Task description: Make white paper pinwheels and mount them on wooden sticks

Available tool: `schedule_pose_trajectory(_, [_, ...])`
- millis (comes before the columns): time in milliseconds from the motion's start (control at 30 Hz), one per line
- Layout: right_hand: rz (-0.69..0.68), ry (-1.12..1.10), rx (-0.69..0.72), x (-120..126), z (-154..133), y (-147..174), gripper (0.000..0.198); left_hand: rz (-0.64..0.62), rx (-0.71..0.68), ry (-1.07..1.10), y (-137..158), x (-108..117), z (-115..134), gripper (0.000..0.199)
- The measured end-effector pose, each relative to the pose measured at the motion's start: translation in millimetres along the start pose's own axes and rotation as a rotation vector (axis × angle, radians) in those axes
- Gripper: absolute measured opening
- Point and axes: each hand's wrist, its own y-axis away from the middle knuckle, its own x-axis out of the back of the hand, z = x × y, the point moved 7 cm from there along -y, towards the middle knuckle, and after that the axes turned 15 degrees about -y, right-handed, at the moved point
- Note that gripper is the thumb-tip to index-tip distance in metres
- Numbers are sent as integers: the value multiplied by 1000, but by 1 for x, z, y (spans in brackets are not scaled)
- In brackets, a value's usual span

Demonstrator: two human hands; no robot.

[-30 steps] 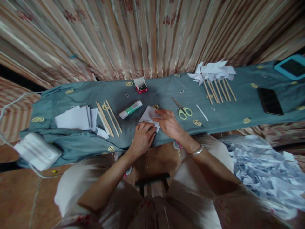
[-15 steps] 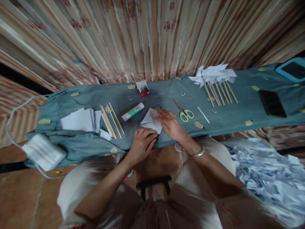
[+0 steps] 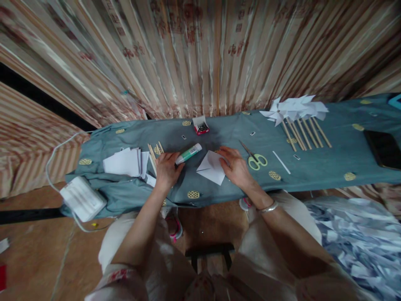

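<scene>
My left hand [image 3: 167, 169] has its thumb and fingers around the near left end of a green and white glue stick [image 3: 189, 153], which lies slanted on the cloth. Partly hidden behind that hand are thin wooden sticks [image 3: 151, 151]. A folded white paper [image 3: 212, 168] with a slit showing on its left side lies flat in front of me. On its right corner rests my right hand [image 3: 235, 166], fingers curled and thumb over the paper's edge. Green-handled scissors [image 3: 257, 161] lie just right of that hand.
A blue-green cloth [image 3: 225, 125] covers the narrow table. Around it are a stack of cut paper [image 3: 123, 163], a small red box of pins [image 3: 201, 126], paper pinwheels [image 3: 297, 109] on sticks, a paper strip [image 3: 281, 162], a phone [image 3: 382, 149] and a white corded box [image 3: 84, 198].
My left hand has left the folded paper and moved left to the glue stick. My right hand stays at the paper's right side. The view has shifted left.
</scene>
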Motion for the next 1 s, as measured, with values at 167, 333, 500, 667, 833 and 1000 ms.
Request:
schedule_pose_trajectory(167, [25, -19, 1, -3, -10, -5, 33, 5, -1, 16, -7, -5, 1, 28])
schedule_pose_trajectory(333, [90, -190, -76, 1, -21, -7, 28, 43, 69, 249, -9, 9, 8, 24])
schedule_pose_trajectory(500, [-6, -796, -392, -16, -15, 1, 33, -7, -16, 551, 4, 24, 49, 24])
schedule_pose_trajectory(667, [51, -1170, -648, -30, -7, 15, 43, -93, -87, 720, 16, 19, 81, 28])
schedule_pose_trajectory(833, [128, -1163, -687, -19, -1, 15, 40, -149, -91, 743, 14, 13, 89, 27])
schedule_pose_trajectory(1000, [289, -1205, -674, 4, 15, 9, 41, -68, -55, 632, 5, 13, 66, 27])
